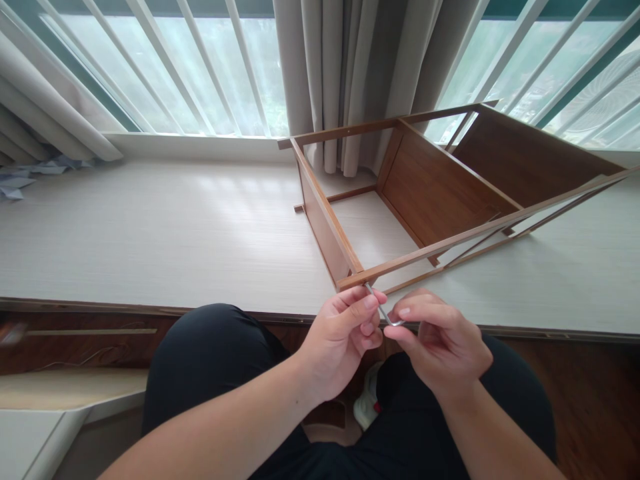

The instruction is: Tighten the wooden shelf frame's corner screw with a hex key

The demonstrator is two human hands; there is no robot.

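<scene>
A brown wooden shelf unit (443, 180) lies on its side on the pale ledge. At its near left corner, a thin metal hex key (382, 307) meets the outer face of the long rail (430, 251). My left hand (345, 333) pinches the long shaft of the key close to the wood, thumb against fingers. The bent short end sits between the thumb and fingers of my right hand (440, 333). Whatever screw the tip meets is hidden at the rail.
The ledge (150, 233) runs along a barred window (165, 67) with grey curtains (345, 80). Crumpled pale scraps (15, 180) lie at its far left. My dark-clothed knees are below the front edge; a white cabinet-like piece (75, 413) stands at lower left.
</scene>
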